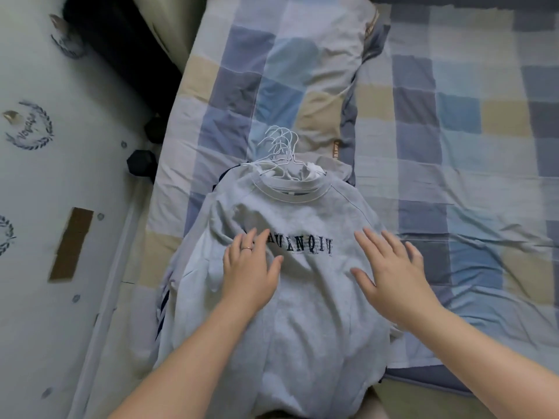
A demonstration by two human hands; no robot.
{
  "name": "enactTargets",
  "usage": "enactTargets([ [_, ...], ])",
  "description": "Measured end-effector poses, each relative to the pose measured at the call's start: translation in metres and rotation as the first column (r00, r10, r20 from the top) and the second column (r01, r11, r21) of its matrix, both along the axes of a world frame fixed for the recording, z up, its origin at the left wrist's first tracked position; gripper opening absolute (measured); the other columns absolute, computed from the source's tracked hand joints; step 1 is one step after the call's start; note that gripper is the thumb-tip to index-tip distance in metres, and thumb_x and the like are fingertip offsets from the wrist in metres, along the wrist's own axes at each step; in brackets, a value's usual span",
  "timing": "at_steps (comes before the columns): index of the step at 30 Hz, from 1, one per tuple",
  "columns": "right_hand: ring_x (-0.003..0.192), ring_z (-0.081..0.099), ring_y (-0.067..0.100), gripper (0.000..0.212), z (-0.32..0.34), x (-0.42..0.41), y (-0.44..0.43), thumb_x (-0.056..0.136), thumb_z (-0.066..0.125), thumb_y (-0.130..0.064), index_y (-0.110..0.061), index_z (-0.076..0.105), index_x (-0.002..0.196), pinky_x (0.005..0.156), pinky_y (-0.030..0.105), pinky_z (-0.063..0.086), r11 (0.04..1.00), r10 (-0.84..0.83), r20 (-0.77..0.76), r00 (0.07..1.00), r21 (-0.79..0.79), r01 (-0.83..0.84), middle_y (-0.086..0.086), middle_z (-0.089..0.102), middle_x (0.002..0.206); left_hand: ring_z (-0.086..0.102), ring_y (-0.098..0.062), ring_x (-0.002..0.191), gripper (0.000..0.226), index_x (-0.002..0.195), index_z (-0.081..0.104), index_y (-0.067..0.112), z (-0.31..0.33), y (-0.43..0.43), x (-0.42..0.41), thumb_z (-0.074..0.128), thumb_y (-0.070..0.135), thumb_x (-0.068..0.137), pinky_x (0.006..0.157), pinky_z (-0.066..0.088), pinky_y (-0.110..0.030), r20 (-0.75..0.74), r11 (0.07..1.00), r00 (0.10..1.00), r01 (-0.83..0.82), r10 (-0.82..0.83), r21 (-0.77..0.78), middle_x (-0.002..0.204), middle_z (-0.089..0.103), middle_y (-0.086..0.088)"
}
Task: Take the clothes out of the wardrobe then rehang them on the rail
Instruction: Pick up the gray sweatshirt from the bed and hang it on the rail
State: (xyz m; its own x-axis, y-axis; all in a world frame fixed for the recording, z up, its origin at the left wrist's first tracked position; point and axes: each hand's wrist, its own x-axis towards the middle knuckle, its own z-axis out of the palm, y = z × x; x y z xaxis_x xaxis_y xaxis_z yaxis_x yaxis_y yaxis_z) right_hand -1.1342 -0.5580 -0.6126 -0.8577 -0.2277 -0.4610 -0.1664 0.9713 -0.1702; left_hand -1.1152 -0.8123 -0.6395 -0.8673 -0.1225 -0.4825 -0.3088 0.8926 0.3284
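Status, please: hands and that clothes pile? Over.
Left hand and right hand open, flat on grey lettered sweatshirt. Stack on white wire hangers, lying on checked quilt. Nothing blocking.

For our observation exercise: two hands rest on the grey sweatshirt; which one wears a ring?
The left hand: a thin ring sits on one finger. The right hand has bare fingers.

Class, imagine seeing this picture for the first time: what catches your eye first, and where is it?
A grey sweatshirt with dark lettering lies in the centre on a checked quilt, with the left hand and right hand spread open on its chest. White hangers bunch at its collar.
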Motion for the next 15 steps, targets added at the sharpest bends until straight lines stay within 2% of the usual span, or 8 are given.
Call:
enactTargets([
  [3, 0.15, 0.009, 0.021, 0.062, -0.047, -0.042, -0.027, 0.099, 0.036, -0.048, -0.03, 0.016, 0.154, 0.117, 0.05, 0.009, 0.999, -0.041, -0.002, 0.999, 0.013, 0.041, -0.009, 0.014, 0.162, 0.004, -0.024, 0.151, 0.061, 0.154, 0.025, 0.024, -0.047, -0.019, -0.04, 0.043, 0.046, 0.101, 0.122, 0.009, -0.046, -0.021, 1.0, 1.0, 0.009, -0.009, -0.002, 0.164, 0.018, -0.002],
  [9, 0.149, 0.01, 0.024, 0.065, -0.133, -0.123, -0.057, 0.098, 0.039, -0.045, -0.026, 0.013, 0.154, 0.117, 0.052, 0.012, 0.992, -0.102, -0.035, 0.994, 0.069, 0.104, -0.002, 0.012, 0.163, 0.015, -0.029, 0.148, 0.06, 0.151, 0.032, 0.024, -0.122, -0.055, -0.123, 0.05, 0.042, 0.097, 0.12, 0.015, -0.049, -0.142, 0.995, 0.988, -0.065, 0.055, -0.069, 0.161, 0.025, -0.004],
  [15, 0.142, 0.025, 0.026, 0.064, -0.174, -0.162, -0.063, 0.093, 0.044, -0.044, -0.022, 0.02, 0.148, 0.11, 0.054, 0.024, 0.993, -0.086, -0.045, 0.995, 0.075, 0.089, 0.001, 0.028, 0.154, 0.037, -0.035, 0.132, 0.049, 0.146, 0.039, 0.023, -0.147, -0.064, -0.164, 0.05, 0.034, 0.099, 0.108, 0.028, -0.047, -0.235, 0.991, 0.968, -0.11, 0.089, -0.079, 0.145, 0.045, -0.01],
])
